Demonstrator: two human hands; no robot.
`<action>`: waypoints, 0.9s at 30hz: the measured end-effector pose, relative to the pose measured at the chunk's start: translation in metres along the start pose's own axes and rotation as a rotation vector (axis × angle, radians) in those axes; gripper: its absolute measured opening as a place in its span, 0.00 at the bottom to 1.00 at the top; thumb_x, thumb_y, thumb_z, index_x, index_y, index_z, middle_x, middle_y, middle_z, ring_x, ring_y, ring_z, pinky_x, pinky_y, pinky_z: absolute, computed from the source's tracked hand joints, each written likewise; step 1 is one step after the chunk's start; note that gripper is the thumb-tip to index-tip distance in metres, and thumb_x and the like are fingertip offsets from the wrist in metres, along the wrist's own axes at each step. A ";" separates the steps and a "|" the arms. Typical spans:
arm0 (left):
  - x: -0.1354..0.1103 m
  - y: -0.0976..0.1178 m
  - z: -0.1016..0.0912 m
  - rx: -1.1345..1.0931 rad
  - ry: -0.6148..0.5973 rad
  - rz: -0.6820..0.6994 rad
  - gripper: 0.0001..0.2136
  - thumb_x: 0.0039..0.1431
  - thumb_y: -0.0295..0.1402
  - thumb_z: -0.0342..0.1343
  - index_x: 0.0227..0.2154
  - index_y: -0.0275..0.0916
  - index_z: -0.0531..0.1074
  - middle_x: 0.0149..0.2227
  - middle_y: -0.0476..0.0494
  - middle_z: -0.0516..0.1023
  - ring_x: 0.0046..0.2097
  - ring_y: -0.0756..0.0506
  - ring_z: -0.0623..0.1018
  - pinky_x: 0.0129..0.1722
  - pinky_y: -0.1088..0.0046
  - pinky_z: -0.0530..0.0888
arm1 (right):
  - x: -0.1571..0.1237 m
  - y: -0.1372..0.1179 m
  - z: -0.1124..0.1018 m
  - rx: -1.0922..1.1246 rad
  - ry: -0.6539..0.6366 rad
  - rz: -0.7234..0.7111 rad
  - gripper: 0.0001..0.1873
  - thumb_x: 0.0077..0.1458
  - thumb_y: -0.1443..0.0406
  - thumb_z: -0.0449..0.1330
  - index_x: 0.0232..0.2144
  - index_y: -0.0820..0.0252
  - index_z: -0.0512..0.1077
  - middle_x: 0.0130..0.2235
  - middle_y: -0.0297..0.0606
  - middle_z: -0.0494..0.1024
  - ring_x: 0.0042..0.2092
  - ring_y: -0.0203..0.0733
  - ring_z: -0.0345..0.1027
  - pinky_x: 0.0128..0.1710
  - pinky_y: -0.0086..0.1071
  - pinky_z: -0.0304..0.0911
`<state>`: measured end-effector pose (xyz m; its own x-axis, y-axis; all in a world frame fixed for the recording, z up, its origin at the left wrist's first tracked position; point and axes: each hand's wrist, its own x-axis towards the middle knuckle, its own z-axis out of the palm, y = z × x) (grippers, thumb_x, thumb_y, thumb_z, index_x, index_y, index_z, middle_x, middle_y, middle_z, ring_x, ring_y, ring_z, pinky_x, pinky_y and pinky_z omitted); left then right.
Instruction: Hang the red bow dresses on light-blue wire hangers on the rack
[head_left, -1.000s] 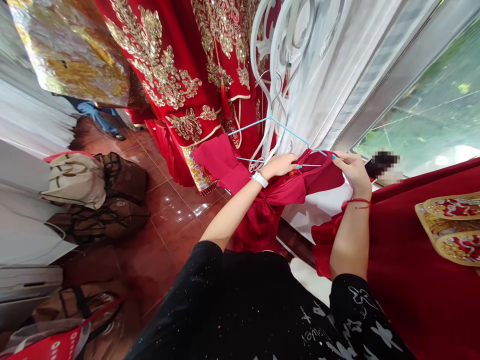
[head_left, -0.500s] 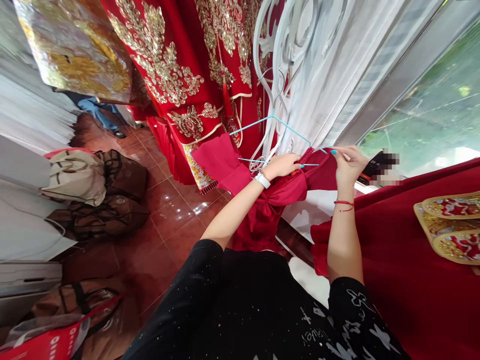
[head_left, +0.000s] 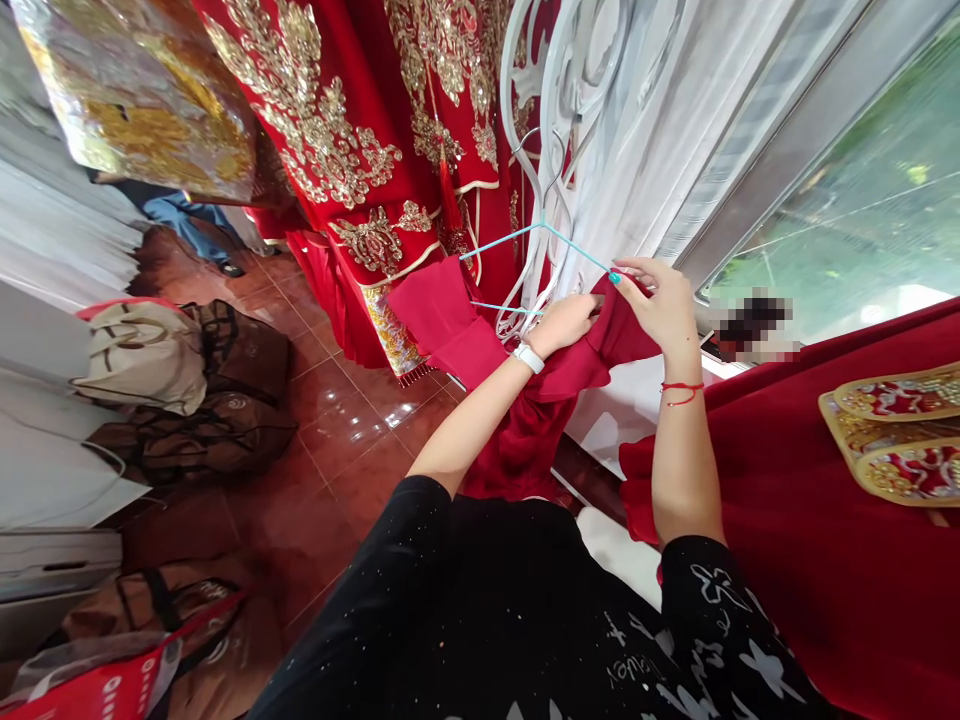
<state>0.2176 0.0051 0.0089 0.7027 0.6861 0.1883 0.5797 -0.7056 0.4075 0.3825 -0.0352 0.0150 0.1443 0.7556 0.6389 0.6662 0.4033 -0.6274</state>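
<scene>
A dark red dress (head_left: 480, 335) hangs on a thin light-blue wire hanger (head_left: 501, 243). Its left shoulder drapes over the hanger's left end, and the skirt falls toward my body. My left hand (head_left: 568, 322), with a white watch on the wrist, is closed on the dress's upper part; its fingertips are partly hidden by cloth. At the hanger's right shoulder, my right hand (head_left: 660, 300) pinches the dress's other shoulder between thumb and fingers. The cloth there covers the hanger's right end.
Behind the hanger stands a white scrolled metal rack (head_left: 551, 110). Embroidered red gowns (head_left: 322, 120) hang to its left. Brown bags (head_left: 247, 350) lie on the tiled floor (head_left: 337, 440). At right, red cloth (head_left: 810, 520) carries ornate gold-and-red pieces (head_left: 907, 470) beside a window (head_left: 862, 200).
My right hand has moved left and slightly up, bringing the dress's right shoulder over the hanger's right end. The left hand keeps hold, nearly in place.
</scene>
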 end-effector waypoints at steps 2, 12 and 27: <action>-0.006 0.001 0.002 -0.027 0.080 0.009 0.18 0.69 0.26 0.43 0.54 0.36 0.75 0.55 0.32 0.81 0.58 0.35 0.79 0.59 0.58 0.73 | 0.005 0.008 -0.001 -0.031 -0.010 -0.007 0.13 0.63 0.54 0.65 0.43 0.54 0.83 0.41 0.40 0.82 0.44 0.44 0.75 0.52 0.40 0.71; -0.092 -0.066 -0.001 -0.259 1.120 -0.189 0.24 0.69 0.33 0.51 0.66 0.43 0.60 0.66 0.35 0.68 0.69 0.37 0.68 0.69 0.52 0.67 | -0.112 0.003 0.065 -0.185 0.553 0.160 0.21 0.66 0.60 0.51 0.54 0.58 0.78 0.56 0.49 0.70 0.63 0.55 0.65 0.66 0.58 0.59; -0.124 -0.124 -0.038 -0.031 0.937 -0.352 0.42 0.55 0.43 0.71 0.69 0.44 0.59 0.73 0.34 0.60 0.77 0.30 0.53 0.77 0.43 0.51 | -0.060 -0.019 0.066 -0.406 0.381 0.289 0.40 0.55 0.60 0.61 0.69 0.54 0.59 0.74 0.56 0.50 0.75 0.71 0.39 0.69 0.73 0.42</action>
<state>0.0423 0.0144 -0.0309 -0.1239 0.7272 0.6751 0.6716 -0.4394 0.5965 0.3128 -0.0540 -0.0405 0.5614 0.5374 0.6293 0.7752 -0.0753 -0.6272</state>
